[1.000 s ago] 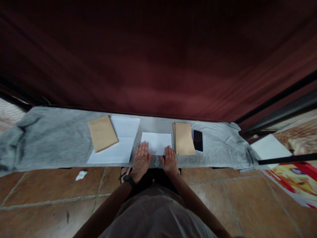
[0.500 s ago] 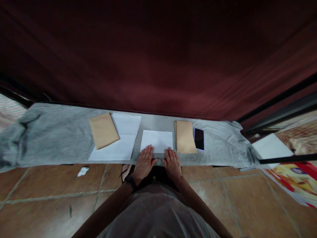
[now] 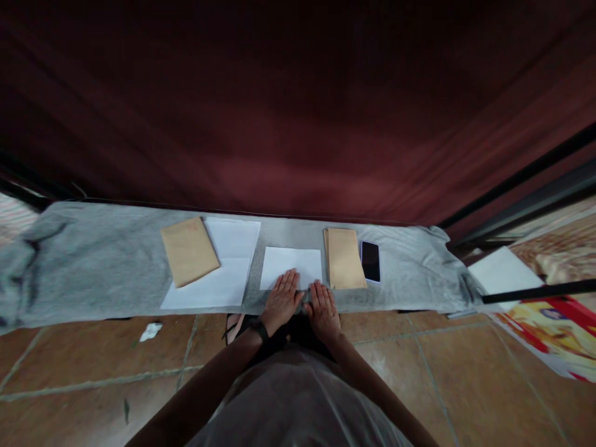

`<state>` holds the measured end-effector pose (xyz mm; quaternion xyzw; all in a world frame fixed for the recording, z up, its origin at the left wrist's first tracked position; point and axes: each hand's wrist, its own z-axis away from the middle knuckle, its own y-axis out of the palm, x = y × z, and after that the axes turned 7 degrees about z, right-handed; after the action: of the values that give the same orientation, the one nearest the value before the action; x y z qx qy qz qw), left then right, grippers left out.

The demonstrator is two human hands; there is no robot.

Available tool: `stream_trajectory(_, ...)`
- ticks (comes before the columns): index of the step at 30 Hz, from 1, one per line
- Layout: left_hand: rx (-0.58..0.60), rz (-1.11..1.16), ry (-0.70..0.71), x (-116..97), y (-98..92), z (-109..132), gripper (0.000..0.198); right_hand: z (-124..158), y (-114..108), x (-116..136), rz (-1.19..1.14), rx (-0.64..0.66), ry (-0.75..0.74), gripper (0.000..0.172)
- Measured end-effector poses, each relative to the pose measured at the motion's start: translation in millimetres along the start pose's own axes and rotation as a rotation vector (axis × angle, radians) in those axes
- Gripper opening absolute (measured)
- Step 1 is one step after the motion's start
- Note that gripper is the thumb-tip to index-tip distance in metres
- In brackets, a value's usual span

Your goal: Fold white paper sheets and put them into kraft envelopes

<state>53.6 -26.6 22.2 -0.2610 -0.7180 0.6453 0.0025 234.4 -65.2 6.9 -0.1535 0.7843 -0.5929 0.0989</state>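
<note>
A white sheet of paper [image 3: 291, 264], seemingly folded, lies flat on the grey cloth [image 3: 116, 261] in front of me. My left hand [image 3: 282, 298] rests with outstretched fingers on the paper's near edge. Close by, my right hand [image 3: 323, 310] lies flat at the paper's near right corner, its fingers straight. Neither hand grips anything. To the left, a brown envelope [image 3: 190, 251] sits on top of larger white sheets [image 3: 230, 267]. On the right is a small stack of brown envelopes [image 3: 345, 257].
A phone [image 3: 370, 261] lies beside the right-hand envelopes. Behind the cloth-covered surface hangs a dark red curtain [image 3: 298, 155]. A black bar [image 3: 535, 292], a white board [image 3: 505, 271] and a colourful box [image 3: 554, 332] are at far right. Crumpled tissue [image 3: 151, 331] is on the tiled floor.
My left hand has slid a little to the right along the paper's near edge, closer to my right hand. The view has shifted slightly.
</note>
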Motion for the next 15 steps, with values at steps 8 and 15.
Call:
stream_trajectory(8,-0.007,-0.006,-0.017,19.7,5.8,-50.8,0.064,-0.9,-0.2,0.9,-0.009,0.005,0.013,0.059)
stream_trajectory(15,-0.031,-0.004,-0.031,32.7,1.4,-71.6,0.061,-3.1,-1.0,1.5,-0.010,0.014,0.024,0.059)
